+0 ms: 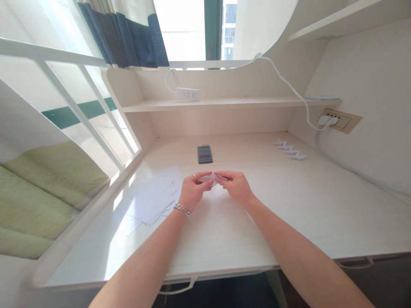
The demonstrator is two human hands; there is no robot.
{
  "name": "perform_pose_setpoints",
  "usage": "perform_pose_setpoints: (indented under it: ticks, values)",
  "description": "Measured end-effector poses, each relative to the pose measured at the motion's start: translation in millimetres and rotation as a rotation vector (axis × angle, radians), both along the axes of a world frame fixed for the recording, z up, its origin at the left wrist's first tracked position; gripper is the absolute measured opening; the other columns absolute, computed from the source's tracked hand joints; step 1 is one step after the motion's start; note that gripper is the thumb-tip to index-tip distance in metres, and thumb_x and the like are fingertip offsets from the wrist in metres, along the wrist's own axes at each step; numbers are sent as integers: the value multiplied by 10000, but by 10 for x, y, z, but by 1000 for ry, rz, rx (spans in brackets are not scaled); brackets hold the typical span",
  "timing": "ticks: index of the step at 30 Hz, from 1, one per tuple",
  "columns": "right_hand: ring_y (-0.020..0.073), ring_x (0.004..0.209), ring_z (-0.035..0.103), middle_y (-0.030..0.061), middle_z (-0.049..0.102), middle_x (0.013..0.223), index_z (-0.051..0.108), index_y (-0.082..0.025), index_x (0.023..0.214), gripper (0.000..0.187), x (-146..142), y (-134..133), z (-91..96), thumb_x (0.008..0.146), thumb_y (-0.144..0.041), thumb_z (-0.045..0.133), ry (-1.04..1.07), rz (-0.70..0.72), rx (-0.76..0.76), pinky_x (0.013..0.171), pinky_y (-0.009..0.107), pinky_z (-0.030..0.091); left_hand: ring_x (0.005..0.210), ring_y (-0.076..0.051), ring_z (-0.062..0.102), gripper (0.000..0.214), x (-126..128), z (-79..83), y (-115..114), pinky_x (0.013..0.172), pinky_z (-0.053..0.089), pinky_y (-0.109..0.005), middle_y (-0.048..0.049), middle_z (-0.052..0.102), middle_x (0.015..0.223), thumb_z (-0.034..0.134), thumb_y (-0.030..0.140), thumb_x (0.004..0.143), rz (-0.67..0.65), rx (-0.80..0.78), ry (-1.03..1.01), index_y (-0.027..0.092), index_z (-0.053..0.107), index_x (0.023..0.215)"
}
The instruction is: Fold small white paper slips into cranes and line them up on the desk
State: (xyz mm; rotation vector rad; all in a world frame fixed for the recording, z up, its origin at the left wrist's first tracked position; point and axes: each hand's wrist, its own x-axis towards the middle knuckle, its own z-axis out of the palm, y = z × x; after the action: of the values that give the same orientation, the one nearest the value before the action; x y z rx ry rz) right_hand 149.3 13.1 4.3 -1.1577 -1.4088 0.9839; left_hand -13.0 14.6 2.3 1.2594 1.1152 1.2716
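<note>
Between my two hands, above the middle of the desk, is a small folded piece of white paper [212, 178]. My left hand [195, 188] pinches its left side between thumb and fingers; a ring and a chain bracelet [182, 209] are on that hand and wrist. Thumb and fingers of my right hand [236, 186] close on the right side. The fingertips cover much of the paper, so its exact shape is partly hidden. Just beyond my hands lies a dark phone [204, 154]. Several folded white paper cranes [290, 149] stand in a row at the back right.
Loose white paper sheets [154, 192] are spread on the desk's left side. A raised shelf [224, 103] runs along the back, with a power strip [188, 94] on it. A white cable [289, 83] drops to the wall socket [342, 119]. White rails [69, 96] border the left edge.
</note>
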Motion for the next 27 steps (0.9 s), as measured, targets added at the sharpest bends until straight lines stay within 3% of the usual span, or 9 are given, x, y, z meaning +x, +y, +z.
perform_pose_setpoints:
  ticks: [6,13,18,27]
  values:
    - [219,845,652,56,751,973,770,-236,965,271,-8,-5,-31,734,-350,687,-11,-10,63,700,342,520,654,-148,664,458,-6,-4,3,716,574,-316,-46,728,711,838,324,609,14,0,-25,147,739,1020]
    - [183,735,628,46,745,840,774,-213,868,221,-3,-3,20,675,-299,710,92,12,-20,634,307,485,651,-143,663,422,9,22,-14,699,576,-306,-59,748,771,843,319,594,19,-2,-41,157,754,973]
    - [173,750,623,41,730,817,758,-202,863,239,-1,-15,55,647,-297,716,124,38,-86,605,277,470,647,-147,659,365,19,33,-27,677,574,-298,-44,732,702,826,312,614,24,21,-3,160,764,940]
    - [162,707,610,36,703,765,725,-180,809,220,11,-26,71,633,-311,727,120,62,-100,593,272,457,653,-160,657,297,7,12,-28,623,558,-289,-67,729,744,802,318,648,-29,86,64,139,739,878]
